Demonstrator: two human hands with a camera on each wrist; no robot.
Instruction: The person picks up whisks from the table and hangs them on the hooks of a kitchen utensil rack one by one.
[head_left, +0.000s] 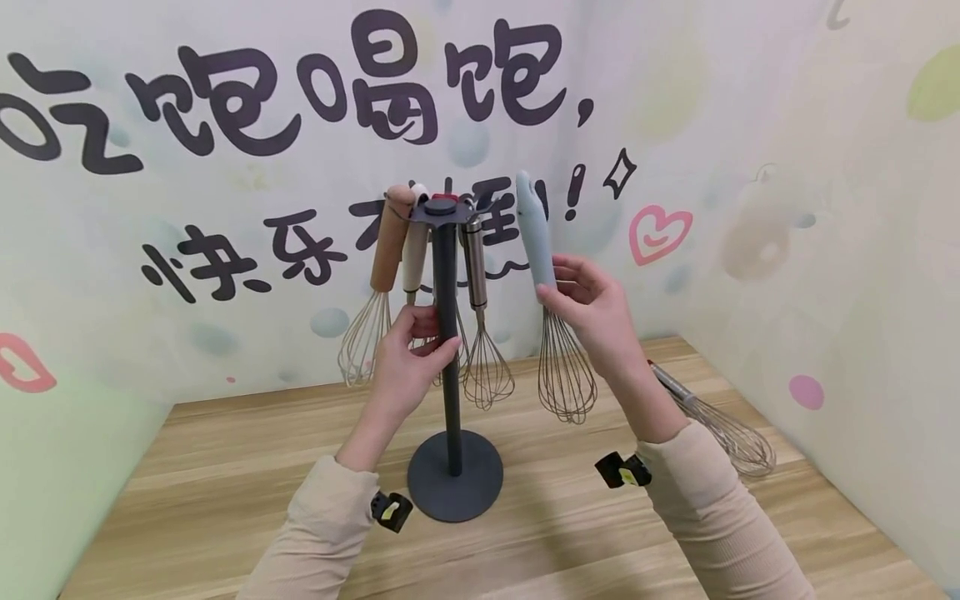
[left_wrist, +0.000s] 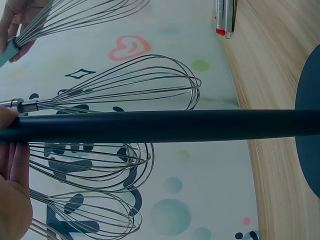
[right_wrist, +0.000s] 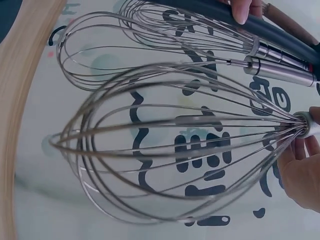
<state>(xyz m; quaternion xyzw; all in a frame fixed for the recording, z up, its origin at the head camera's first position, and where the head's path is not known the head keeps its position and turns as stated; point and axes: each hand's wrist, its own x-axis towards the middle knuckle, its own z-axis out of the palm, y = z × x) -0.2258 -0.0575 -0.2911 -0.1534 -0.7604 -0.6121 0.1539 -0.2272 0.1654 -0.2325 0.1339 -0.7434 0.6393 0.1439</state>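
Observation:
A dark rack with a round base (head_left: pixel 455 492) and an upright pole (head_left: pixel 447 375) stands on the table. My left hand (head_left: pixel 405 358) grips the pole about midway up, thumb across its front. From the rack's top (head_left: pixel 441 212) hang several whisks, among them a brown-handled whisk (head_left: pixel 390 242), a cream-handled whisk (head_left: pixel 414 254) and a steel-handled whisk (head_left: pixel 477 267). To the right of the rack, my right hand (head_left: pixel 596 312) pinches a light blue whisk (head_left: pixel 534 225) low on its handle, wires pointing down. Its wire loops (right_wrist: pixel 175 150) fill the right wrist view.
Another whisk (head_left: pixel 716 421) with a metal handle lies on the wooden table (head_left: pixel 262 475) at the right, behind my right forearm. Printed walls (head_left: pixel 247 333) close off the back and sides. A small black device (head_left: pixel 392 510) sits at my left cuff.

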